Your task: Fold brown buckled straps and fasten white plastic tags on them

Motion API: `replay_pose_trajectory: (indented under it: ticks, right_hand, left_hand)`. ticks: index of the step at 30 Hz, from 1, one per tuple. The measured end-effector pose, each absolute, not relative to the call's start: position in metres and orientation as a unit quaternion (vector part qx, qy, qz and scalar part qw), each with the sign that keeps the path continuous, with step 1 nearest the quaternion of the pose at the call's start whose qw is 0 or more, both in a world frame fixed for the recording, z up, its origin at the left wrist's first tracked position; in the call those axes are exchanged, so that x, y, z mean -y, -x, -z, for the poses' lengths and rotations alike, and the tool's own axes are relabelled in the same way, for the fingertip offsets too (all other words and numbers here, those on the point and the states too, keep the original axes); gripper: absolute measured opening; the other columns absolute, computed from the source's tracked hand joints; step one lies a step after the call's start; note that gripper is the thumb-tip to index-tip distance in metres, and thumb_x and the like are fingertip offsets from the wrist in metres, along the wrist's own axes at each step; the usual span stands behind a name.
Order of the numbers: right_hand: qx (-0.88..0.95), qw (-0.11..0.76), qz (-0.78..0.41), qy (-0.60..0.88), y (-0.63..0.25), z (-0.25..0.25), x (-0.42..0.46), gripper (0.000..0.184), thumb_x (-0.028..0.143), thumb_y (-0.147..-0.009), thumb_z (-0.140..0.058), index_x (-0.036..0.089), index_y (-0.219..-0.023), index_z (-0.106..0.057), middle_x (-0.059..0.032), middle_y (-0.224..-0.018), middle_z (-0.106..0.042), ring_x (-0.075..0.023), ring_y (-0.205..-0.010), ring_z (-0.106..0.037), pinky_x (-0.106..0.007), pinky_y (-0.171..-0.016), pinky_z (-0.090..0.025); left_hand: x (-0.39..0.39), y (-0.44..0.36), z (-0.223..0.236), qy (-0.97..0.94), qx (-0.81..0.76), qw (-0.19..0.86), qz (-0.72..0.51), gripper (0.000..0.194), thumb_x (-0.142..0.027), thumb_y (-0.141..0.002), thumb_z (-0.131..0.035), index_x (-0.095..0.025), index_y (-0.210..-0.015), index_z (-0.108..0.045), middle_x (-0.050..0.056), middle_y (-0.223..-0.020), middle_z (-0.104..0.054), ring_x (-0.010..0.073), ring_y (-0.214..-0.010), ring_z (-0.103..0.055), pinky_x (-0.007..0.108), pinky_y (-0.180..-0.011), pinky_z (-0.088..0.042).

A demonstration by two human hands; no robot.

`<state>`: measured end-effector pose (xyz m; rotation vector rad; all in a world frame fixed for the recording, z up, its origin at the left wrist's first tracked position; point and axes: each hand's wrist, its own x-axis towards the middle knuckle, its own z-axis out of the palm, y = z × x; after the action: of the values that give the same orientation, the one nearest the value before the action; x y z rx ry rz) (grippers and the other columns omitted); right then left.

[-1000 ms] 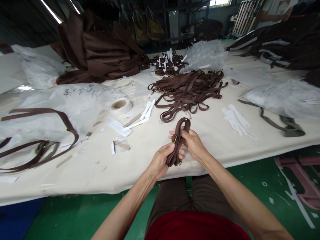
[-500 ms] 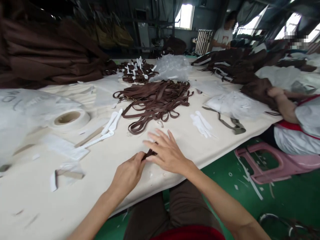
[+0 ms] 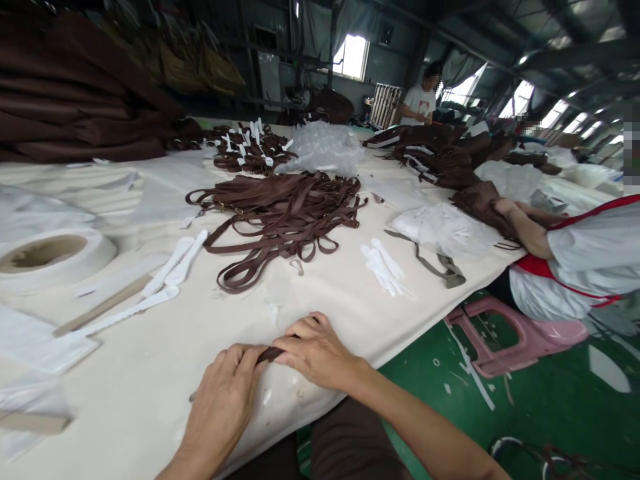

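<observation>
Near the table's front edge, my left hand (image 3: 227,390) and my right hand (image 3: 314,348) are both closed on a brown strap (image 3: 271,354). Only a short piece of it shows between them; the rest is hidden under my fingers. Beyond my hands lies a loose pile of brown straps (image 3: 285,213) with small metal clasps. White paper-like strips (image 3: 173,267) lie to the left of that pile, and a few more white strips (image 3: 383,267) rest to its right.
A roll of white tape (image 3: 95,257) and cut scraps lie at left. Tagged straps (image 3: 250,143) and clear plastic (image 3: 327,147) sit farther back. A co-worker (image 3: 580,253) handles brown fabric at right, by a pink stool (image 3: 530,340). Brown fabric (image 3: 75,100) is stacked at back left.
My right hand has closed from spread fingers onto the strap. My left hand now lies lower over it. The view has shifted, and both hands appear nearer the table's front edge.
</observation>
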<state>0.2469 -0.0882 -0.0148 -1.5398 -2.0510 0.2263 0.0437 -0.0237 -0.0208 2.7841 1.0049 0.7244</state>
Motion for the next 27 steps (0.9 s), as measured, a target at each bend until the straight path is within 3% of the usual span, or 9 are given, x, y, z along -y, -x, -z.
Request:
replay_pose_trajectory:
  ticks: [3, 5, 11, 17, 23, 27]
  right_hand:
    - [0.678, 0.389, -0.093, 0.617, -0.292, 0.006, 0.093, 0.025, 0.032, -0.101, -0.047, 0.027, -0.109, -0.07, -0.0044, -0.109, -0.066, -0.0162, -0.103, -0.061, -0.029, -0.095, -0.045]
    - [0.577, 0.411, -0.043, 0.705, -0.335, 0.0, 0.098, 0.026, 0.028, -0.101, -0.045, 0.023, -0.102, -0.07, -0.0065, -0.099, -0.065, -0.0187, -0.097, -0.061, -0.031, -0.091, -0.048]
    - [0.414, 0.204, -0.016, 0.887, -0.43, -0.003, 0.096, 0.016, 0.025, -0.091, -0.055, 0.019, -0.097, -0.069, -0.0116, -0.103, -0.063, -0.0251, -0.099, -0.062, -0.036, -0.085, -0.049]
    - [0.422, 0.2, -0.061, 0.882, -0.447, -0.003, 0.085, 0.007, 0.022, -0.079, -0.063, 0.019, -0.073, -0.063, -0.0043, -0.079, -0.064, -0.0182, -0.072, -0.061, -0.028, -0.065, -0.044]
    - [0.497, 0.287, -0.06, 0.817, -0.429, -0.026, 0.089, 0.01, 0.028, -0.087, -0.052, 0.021, -0.088, -0.058, -0.0062, -0.1, -0.067, -0.0199, -0.091, -0.062, -0.033, -0.086, -0.047]
    - [0.645, 0.317, -0.252, 0.648, -0.387, -0.026, 0.087, 0.016, 0.036, -0.091, -0.051, 0.023, -0.094, -0.059, -0.0063, -0.114, -0.068, -0.0212, -0.11, -0.062, -0.038, -0.098, -0.046]
  left_hand:
    - [0.023, -0.045, 0.025, -0.914, -0.318, 0.03, -0.249, 0.035, -0.039, -0.099, -0.036, -0.023, -0.099, -0.067, 0.006, -0.084, -0.063, 0.0239, -0.076, -0.062, 0.036, -0.067, -0.049]
    - [0.022, -0.046, 0.027, -0.914, -0.31, 0.015, -0.261, 0.032, -0.037, -0.099, -0.038, -0.022, -0.099, -0.065, 0.006, -0.085, -0.063, 0.0239, -0.077, -0.062, 0.036, -0.07, -0.049]
    - [0.025, -0.045, 0.028, -0.915, -0.299, 0.006, -0.27, 0.026, -0.035, -0.098, -0.04, -0.022, -0.1, -0.063, 0.006, -0.086, -0.062, 0.0238, -0.076, -0.061, 0.036, -0.07, -0.048]
    - [0.026, -0.047, 0.026, -0.914, -0.317, 0.013, -0.253, 0.029, -0.035, -0.098, -0.038, -0.021, -0.1, -0.064, 0.007, -0.087, -0.064, 0.0247, -0.077, -0.062, 0.037, -0.069, -0.048]
    - [0.029, -0.049, 0.018, -0.91, -0.341, 0.053, -0.231, 0.033, -0.036, -0.098, -0.036, -0.02, -0.1, -0.065, 0.008, -0.086, -0.063, 0.0261, -0.079, -0.063, 0.038, -0.07, -0.05]
    - [0.032, -0.051, 0.012, -0.898, -0.367, 0.09, -0.227, 0.035, -0.039, -0.098, -0.034, -0.02, -0.101, -0.063, 0.008, -0.089, -0.064, 0.0266, -0.086, -0.064, 0.039, -0.076, -0.052]
